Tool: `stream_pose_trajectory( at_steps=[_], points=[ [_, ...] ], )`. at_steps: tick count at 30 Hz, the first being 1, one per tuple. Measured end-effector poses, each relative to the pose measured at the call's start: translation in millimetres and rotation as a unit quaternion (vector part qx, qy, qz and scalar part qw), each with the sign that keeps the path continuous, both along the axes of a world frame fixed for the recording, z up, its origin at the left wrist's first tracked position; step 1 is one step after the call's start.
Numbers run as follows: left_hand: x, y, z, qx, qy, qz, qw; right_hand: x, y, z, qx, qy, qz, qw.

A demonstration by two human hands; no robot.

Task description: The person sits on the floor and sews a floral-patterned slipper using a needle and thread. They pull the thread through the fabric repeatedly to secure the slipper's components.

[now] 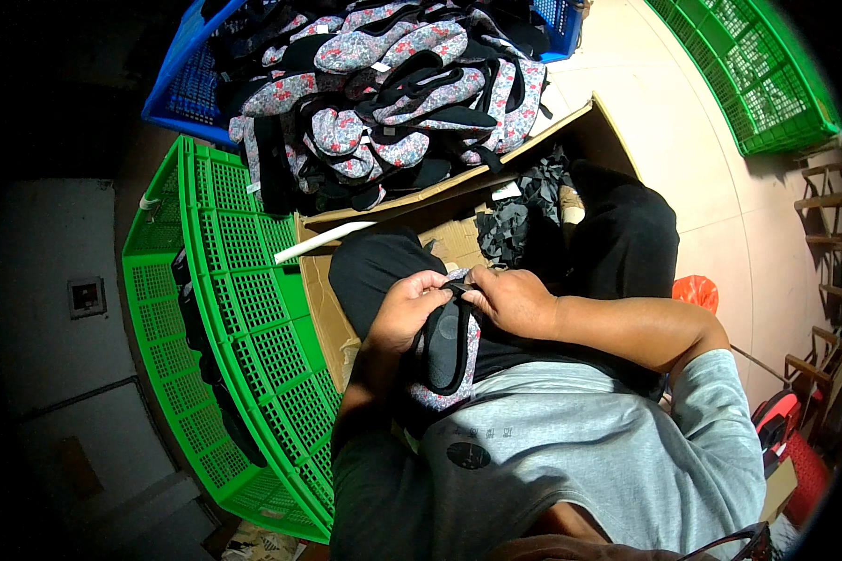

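A floral slipper (447,351) with a dark grey inside and black trim lies against my lap. My left hand (408,310) pinches its far end between thumb and fingers. From the other side, my right hand (515,301) grips the same end, its thumb and forefinger close to the left ones. Between the fingertips shows a small dark edge of the slipper, too small to make out clearly. Both hands are closed, and the slipper's near end points toward my shirt.
Beyond my knees, many floral and black slippers (351,51) heap over a blue crate (182,93). A cardboard box (323,304) holds dark scraps (519,220). A white tube (323,241) crosses its edge. Green crates (253,309) stand left; another green crate (748,79) stands far right.
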State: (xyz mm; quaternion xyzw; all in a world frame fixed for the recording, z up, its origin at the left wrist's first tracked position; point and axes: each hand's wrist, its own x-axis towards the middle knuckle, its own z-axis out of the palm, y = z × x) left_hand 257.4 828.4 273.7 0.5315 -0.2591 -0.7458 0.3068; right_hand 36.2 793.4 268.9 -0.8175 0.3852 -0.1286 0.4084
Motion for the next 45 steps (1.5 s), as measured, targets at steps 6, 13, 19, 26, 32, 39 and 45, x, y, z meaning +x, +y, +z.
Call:
stream_pose_trajectory(
  at_steps=[6,13,19,26,32,39,45],
  points=[
    [-3,-1,-3,-0.036,-0.036,-0.019,0.999,6,0,-23,0.23,-0.173,-0.085,0.954],
    [-2,2,-13,-0.043,-0.029,-0.007,0.999,3,-7,-16,0.326,-0.166,-0.108,0.925],
    [-5,4,-16,-0.068,-0.039,0.005,0.997,2,-15,-2,0.168,-0.115,-0.094,0.974],
    [-20,4,-16,-0.159,-0.046,0.003,0.986,4,-25,-5,0.053,-0.046,0.003,0.998],
    [-26,6,-7,-0.146,-0.124,-0.02,0.981,10,-21,-20,0.194,-0.157,-0.127,0.96],
    [-24,11,-2,-0.145,-0.116,0.029,0.982,1,-55,-17,0.299,-0.23,-0.238,0.895],
    [-30,11,-4,-0.241,-0.218,0.079,0.942,-5,-36,-13,0.189,-0.082,-0.053,0.977]
  ],
)
